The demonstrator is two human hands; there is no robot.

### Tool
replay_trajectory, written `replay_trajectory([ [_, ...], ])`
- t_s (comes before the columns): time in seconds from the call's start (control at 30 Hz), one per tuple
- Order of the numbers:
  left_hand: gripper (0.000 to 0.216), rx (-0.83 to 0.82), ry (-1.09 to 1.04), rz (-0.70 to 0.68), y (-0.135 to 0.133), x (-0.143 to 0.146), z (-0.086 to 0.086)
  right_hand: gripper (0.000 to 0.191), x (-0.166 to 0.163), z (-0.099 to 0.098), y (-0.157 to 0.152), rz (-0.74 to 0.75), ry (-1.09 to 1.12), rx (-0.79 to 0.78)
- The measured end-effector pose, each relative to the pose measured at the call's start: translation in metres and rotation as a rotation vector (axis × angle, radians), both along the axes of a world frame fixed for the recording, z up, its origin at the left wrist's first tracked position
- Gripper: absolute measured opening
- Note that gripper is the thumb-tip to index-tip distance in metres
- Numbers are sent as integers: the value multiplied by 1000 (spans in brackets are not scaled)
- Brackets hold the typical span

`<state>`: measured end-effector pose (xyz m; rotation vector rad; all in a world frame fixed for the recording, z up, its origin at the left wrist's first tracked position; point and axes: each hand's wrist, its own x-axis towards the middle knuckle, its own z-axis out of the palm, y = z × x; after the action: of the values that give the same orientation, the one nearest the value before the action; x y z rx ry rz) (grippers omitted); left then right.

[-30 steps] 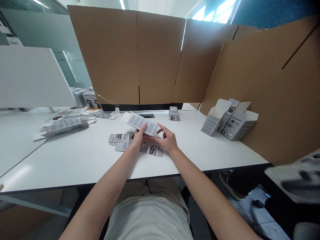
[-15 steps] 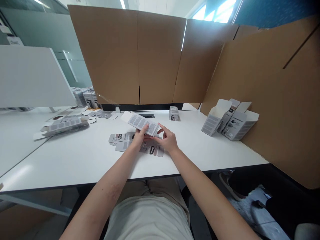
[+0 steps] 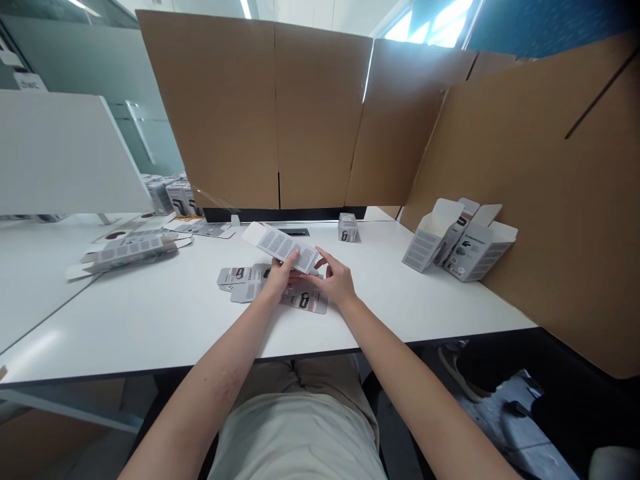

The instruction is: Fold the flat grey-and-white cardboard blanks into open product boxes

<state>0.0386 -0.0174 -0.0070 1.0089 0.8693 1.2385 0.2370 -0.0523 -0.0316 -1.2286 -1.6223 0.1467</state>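
Note:
Both my hands hold a flat, printed grey-and-white carton (image 3: 280, 245) just above the white table (image 3: 150, 320). My left hand (image 3: 278, 277) grips its near edge with the thumb on top. My right hand (image 3: 336, 280) pinches the carton's right end, fingers curled. Under my hands lies a small pile of more flat cartons (image 3: 250, 281), printed side up.
Two assembled open cartons (image 3: 457, 241) lean against the cardboard screen (image 3: 525, 173) at the right. A small grey box (image 3: 347, 227) stands at the back. More flat cartons (image 3: 125, 252) and boxes (image 3: 170, 195) lie at the left, beside a white panel (image 3: 60, 153).
The carton has barely shifted in my hands. A blurred object at the lower right edge one second ago is gone from view.

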Motion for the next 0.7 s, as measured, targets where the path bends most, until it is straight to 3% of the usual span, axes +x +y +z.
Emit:
replay_trajectory([
  [0.4, 85, 10, -78, -19, 2, -1, 3, 98, -2, 5, -4, 56, 50, -27],
  [0.7, 80, -1, -181, 19, 6, -11, 7, 81, -3, 10, -7, 69, 121, -10],
])
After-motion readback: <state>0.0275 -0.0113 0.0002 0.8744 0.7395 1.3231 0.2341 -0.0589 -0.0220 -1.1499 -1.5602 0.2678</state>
